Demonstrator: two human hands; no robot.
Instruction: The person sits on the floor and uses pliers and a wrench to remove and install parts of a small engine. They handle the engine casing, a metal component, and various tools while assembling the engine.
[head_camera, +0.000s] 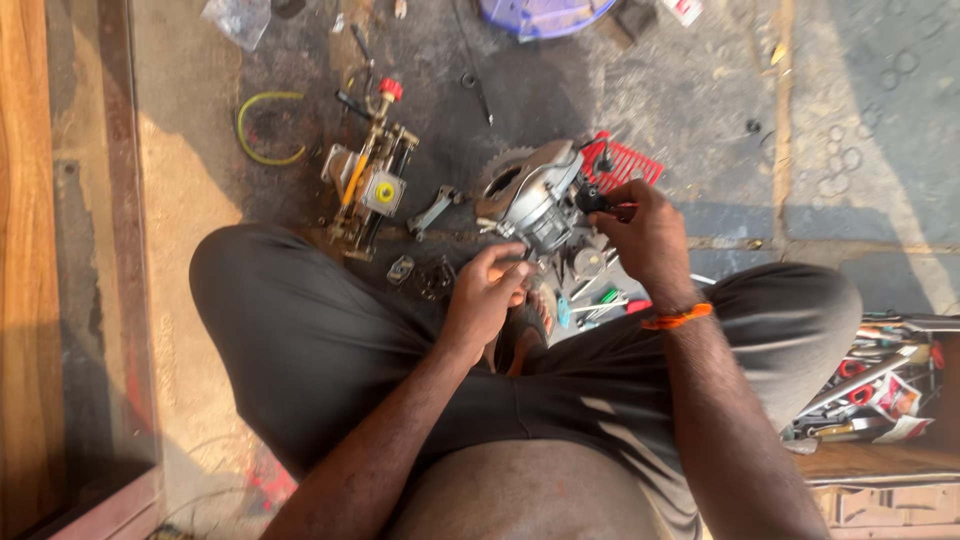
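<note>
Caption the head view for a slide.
Seated person's left hand steadies a grey motor housing while the right hand holds a black-handled tool against it.

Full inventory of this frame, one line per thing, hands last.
Motor housing: 1, silver-grey, on ground ahead of knees, both hands on it.
Red grille: 1, red, behind housing.
Pump assembly: 1, brass and grey with yellow disc and red cap, left of housing.
Hose loop: 1, yellow-green, far left on ground.
Basin: 1, purple, top edge.
Plastic bag: 1, clear, top left.
Tool tray: 1, mixed tools, right of right knee.
Wristband: 1, orange, right wrist.
Left hand: under housing.
Right hand: grips black part at housing's right.
</note>
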